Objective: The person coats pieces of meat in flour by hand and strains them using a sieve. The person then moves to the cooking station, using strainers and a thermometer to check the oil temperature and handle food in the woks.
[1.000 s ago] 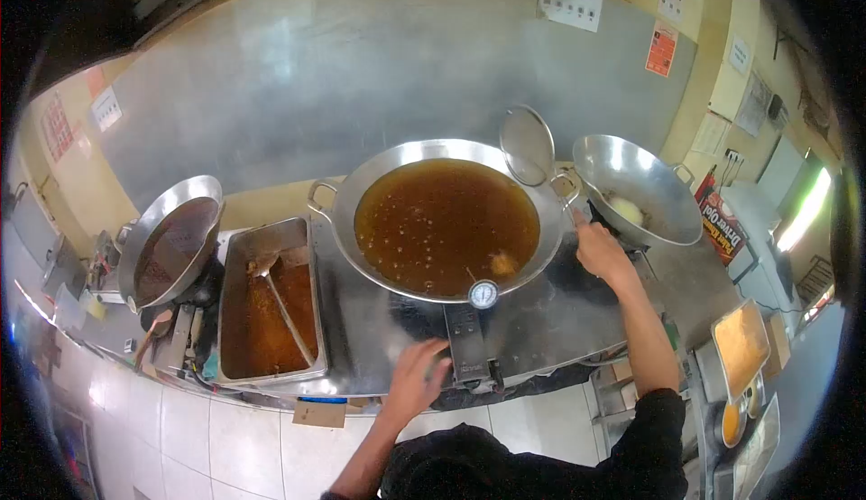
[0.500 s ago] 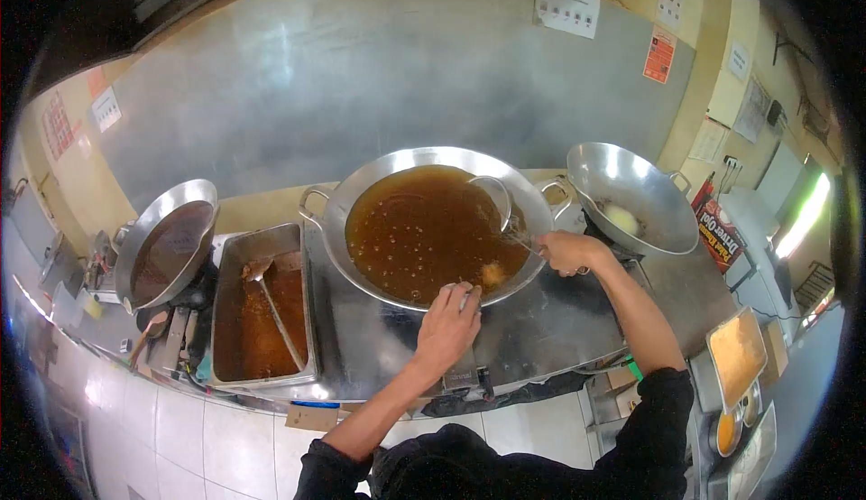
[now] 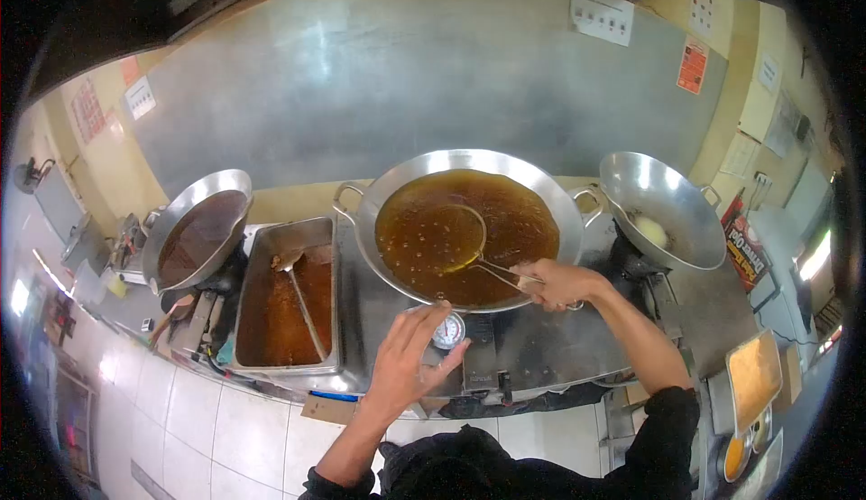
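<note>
Brimming with brown oil (image 3: 532, 207), the large wok (image 3: 469, 159) holds the round head of the strainer (image 3: 481, 261), dipped at its middle. The right hand (image 3: 561, 285) is closed around the strainer's handle above the near right rim. To the wok's left, the rectangular tray (image 3: 335, 319) carries reddish-brown residue and a ladle (image 3: 308, 310), slanted. Farther left, a smaller wok (image 3: 233, 178) contains dark liquid; the right-hand wok (image 3: 654, 175) has a pale lump (image 3: 651, 231) inside.

A grey metal panel (image 3: 424, 67) stands behind the steel counter (image 3: 559, 347); pale tiles (image 3: 239, 437) cover the floor.

A strip of counter separates tray from large wok, and a narrow gap divides that wok from the right-hand one. Near the counter's front edge, the left hand (image 3: 406, 360) curves with thumb and fingers spread around the thermometer dial (image 3: 449, 329), by the near rim; whether it grips the stem cannot be told.
</note>
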A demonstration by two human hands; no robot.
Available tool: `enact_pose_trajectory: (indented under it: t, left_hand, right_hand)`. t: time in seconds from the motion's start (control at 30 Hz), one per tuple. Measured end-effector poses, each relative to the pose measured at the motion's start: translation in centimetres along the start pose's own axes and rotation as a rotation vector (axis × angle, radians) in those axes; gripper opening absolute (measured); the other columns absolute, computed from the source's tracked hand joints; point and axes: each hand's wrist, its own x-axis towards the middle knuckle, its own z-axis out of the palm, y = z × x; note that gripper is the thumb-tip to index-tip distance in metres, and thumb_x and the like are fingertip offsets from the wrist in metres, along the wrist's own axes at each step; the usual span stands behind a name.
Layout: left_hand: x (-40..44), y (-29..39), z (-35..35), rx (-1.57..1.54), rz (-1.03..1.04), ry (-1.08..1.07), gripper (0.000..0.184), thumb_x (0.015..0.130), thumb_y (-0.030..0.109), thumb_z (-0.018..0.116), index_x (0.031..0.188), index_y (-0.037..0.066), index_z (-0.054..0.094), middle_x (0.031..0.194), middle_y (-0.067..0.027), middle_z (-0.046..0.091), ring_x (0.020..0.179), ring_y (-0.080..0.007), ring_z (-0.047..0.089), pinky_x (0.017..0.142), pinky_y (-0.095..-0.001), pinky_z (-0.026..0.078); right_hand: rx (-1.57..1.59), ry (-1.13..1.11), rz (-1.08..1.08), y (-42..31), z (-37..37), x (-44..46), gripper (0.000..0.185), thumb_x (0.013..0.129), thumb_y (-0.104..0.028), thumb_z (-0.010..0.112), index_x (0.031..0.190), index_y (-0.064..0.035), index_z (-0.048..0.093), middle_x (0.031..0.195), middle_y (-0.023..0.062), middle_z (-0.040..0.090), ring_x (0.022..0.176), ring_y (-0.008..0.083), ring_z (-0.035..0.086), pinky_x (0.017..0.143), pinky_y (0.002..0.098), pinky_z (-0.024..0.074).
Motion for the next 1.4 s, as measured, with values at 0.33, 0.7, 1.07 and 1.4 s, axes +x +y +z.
enact_pose_trajectory:
  t: [0.33, 0.7, 1.07, 1.4]
  left_hand:
    - [-2.0, -1.7, 0.5, 0.004, -0.136, 0.017, 0.052, 0.065, 0.017, 0.078, 0.109, 0.002, 0.055, 0.105, -0.0149, 0.057, 0.092, -0.0293, 0.057, 0.081, -0.0356, 0.046]
    - [-3.8, -3.3, 0.9, -0.003, -0.218, 0.095, 0.05, 0.066, 0.02, 0.078, 0.105, 0.002, 0.052, 0.1, -0.0157, 0.056, 0.089, -0.0312, 0.059, 0.075, -0.0364, 0.049]
    - [-3.5, -3.0, 0.1, -0.035, -0.182, 0.074, 0.047, 0.07, 0.012, 0.071, 0.11, 0.001, 0.049, 0.11, -0.0186, 0.053, 0.1, -0.034, 0.053, 0.085, -0.0393, 0.045]
    - [-3.5, -2.7, -1.7, -0.022, -0.183, 0.088, 0.053, 0.064, 0.006, 0.067, 0.113, 0.001, 0.047, 0.115, -0.0168, 0.051, 0.106, -0.0301, 0.051, 0.088, -0.0372, 0.043]
  right_hand:
    - [0.573, 0.028, -0.1, 2.4, 4.8, -0.9, 0.047, 0.094, -0.017, 0.045, 0.139, -0.0142, 0.03, 0.066, 0.0013, 0.046, 0.043, 0.0067, 0.038, 0.035, 0.0209, 0.0301]
    - [0.626, 0.134, -0.149, 1.7, 3.3, -2.7, 0.042, 0.092, -0.02, 0.05, 0.133, -0.0124, 0.039, 0.061, -0.0011, 0.045, 0.043, 0.0061, 0.04, 0.035, 0.0209, 0.0314]
    - [-0.489, 0.587, -0.036, 2.2, -4.4, -4.4, 0.038, 0.087, -0.007, 0.042, 0.123, 0.0047, 0.042, 0.095, 0.0324, 0.056, 0.093, 0.045, 0.054, 0.082, 0.0466, 0.0422]
    - [-0.476, 0.268, 0.012, 1.7, -4.3, -1.8, 0.038, 0.085, -0.005, 0.047, 0.122, -0.0017, 0.046, 0.074, 0.0189, 0.059, 0.062, 0.0269, 0.059, 0.053, 0.036, 0.046]
